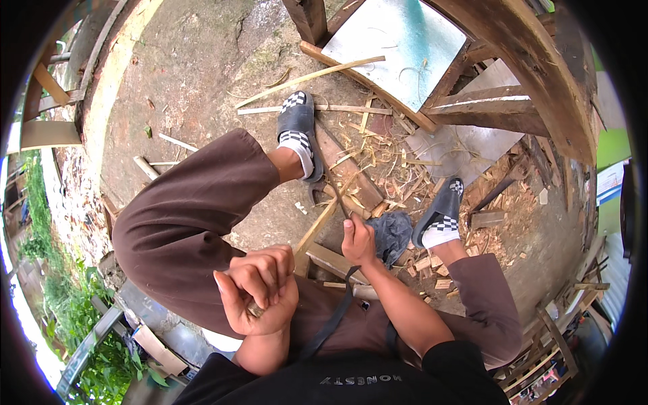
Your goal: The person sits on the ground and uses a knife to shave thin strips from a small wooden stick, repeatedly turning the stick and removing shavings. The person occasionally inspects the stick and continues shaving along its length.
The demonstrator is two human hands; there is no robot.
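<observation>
I sit with both knees apart above a dirt floor. My left hand [260, 291] is closed in a fist around the near end of a pale wooden strip [320, 223]. The strip slants up and away toward my left foot in a black checkered sandal [297, 131]. My right hand [358, 241] is closed just right of the strip, gripping a thin dark tool [345, 210] that points away from me. What kind of tool it is I cannot tell. A grey cloth [391, 233] lies right beside that hand.
Wood shavings and offcuts [378, 169] litter the ground around a plank [341, 165] between my feet. A metal sheet [398, 40] and heavy wooden beams [520, 74] stand ahead and to the right. Loose sticks [307, 77] lie farther off. Greenery [74, 317] borders the left.
</observation>
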